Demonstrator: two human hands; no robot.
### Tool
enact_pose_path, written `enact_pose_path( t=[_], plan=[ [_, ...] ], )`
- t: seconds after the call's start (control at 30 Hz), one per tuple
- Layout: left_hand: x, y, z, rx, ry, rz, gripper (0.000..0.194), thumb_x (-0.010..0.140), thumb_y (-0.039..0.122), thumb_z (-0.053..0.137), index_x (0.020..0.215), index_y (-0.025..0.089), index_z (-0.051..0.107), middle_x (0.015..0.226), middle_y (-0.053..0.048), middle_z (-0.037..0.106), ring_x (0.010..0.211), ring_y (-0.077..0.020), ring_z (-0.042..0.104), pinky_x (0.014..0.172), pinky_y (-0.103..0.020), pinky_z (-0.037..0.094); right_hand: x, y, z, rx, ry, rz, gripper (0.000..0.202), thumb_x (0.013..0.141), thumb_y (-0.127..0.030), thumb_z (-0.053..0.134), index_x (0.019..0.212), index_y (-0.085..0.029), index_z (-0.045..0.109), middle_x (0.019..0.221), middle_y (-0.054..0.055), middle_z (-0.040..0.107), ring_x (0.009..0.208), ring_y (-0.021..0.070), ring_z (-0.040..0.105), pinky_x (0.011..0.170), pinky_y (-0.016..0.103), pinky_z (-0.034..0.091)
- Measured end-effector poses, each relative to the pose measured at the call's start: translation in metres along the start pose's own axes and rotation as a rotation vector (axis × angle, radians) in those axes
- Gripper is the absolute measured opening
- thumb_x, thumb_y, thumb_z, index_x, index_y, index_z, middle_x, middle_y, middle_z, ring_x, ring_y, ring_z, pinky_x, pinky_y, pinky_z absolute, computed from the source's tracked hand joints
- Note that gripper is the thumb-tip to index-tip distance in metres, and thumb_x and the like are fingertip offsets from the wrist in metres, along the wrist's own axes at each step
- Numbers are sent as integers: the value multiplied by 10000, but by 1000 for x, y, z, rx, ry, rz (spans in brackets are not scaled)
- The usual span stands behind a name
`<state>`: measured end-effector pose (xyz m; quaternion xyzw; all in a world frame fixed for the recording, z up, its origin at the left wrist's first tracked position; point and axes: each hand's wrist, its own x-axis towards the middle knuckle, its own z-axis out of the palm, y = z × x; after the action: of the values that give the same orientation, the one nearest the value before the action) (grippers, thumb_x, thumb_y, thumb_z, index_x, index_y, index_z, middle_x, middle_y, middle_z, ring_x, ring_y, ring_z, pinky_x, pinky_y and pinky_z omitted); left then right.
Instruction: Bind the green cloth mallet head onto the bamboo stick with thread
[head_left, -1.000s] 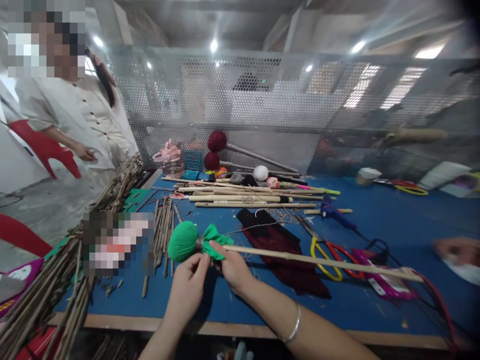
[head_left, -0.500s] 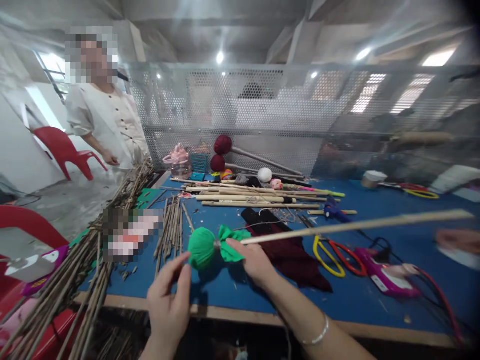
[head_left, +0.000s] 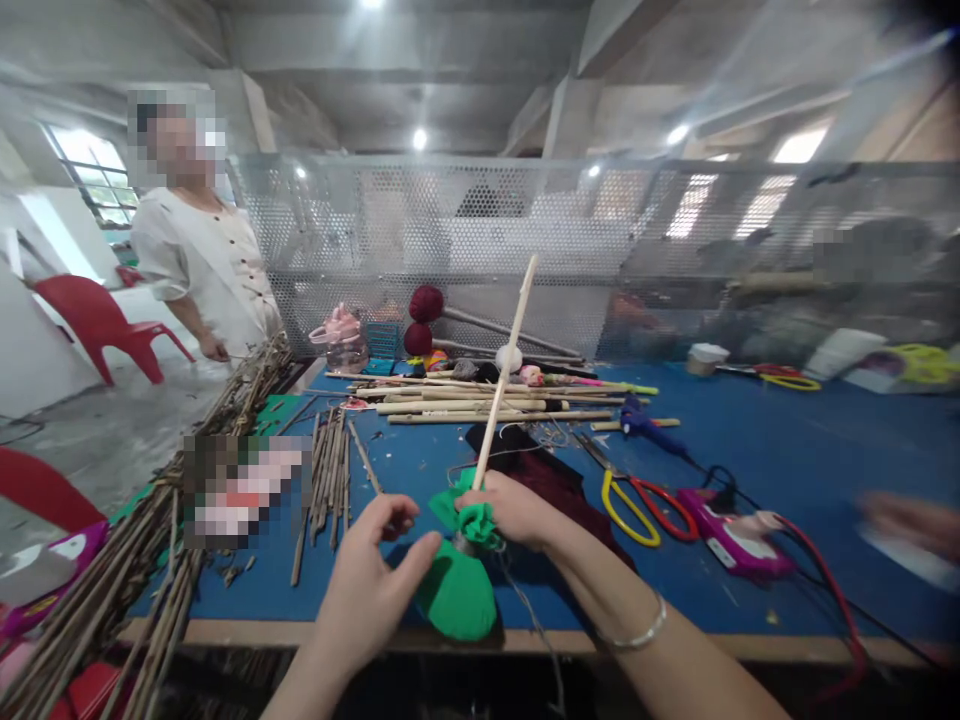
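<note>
My right hand (head_left: 517, 512) grips a cloth-headed mallet where its wooden stick (head_left: 507, 375) meets gathered green cloth. The stick points up and away, and the round green head (head_left: 459, 602) hangs down near the table's front edge. Grey string (head_left: 536, 625) trails from the tied neck. Left of the head is my left hand (head_left: 375, 570), its thumb and fingers apart and holding nothing; whether the thumb touches the cloth I cannot tell. Dark maroon fabric (head_left: 536, 475) lies behind my right hand.
Scissors (head_left: 649, 505) and a purple power strip (head_left: 735, 540) lie right on the blue table; a blue glue gun (head_left: 641, 420) is behind. Sticks (head_left: 330, 470) lie left. Wooden rods (head_left: 465, 405) cross the back. A person (head_left: 199, 260) stands left; another person's blurred hand (head_left: 911, 520) is far right.
The mallet has swung from lying sideways to upright, head down toward me. My left hand has moved right, and the view has shifted slightly.
</note>
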<state>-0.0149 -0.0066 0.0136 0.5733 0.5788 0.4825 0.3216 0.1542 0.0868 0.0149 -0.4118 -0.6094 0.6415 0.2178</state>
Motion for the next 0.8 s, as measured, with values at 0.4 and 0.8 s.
enact_pose_path(
  t=[0.4, 0.8],
  plan=[
    [15, 9, 37, -269, -258, -1, 320, 775, 331, 536, 1047, 165, 559, 805, -33, 627, 727, -149, 575, 662, -243, 455, -33, -20, -2, -148, -147, -118, 266, 782, -405, 480, 819, -146, 524, 551, -6, 541, 455, 79, 421, 439, 193, 293],
    [22, 4, 44, -529, 75, -82, 223, 699, 320, 644, 787, 162, 514, 672, 38, 527, 576, -91, 552, 561, -227, 491, -98, -1, 29, 96, 350, -408, 170, 860, -344, 456, 935, -191, 442, 504, -86, 289, 452, 66, 241, 438, 201, 207]
  ],
)
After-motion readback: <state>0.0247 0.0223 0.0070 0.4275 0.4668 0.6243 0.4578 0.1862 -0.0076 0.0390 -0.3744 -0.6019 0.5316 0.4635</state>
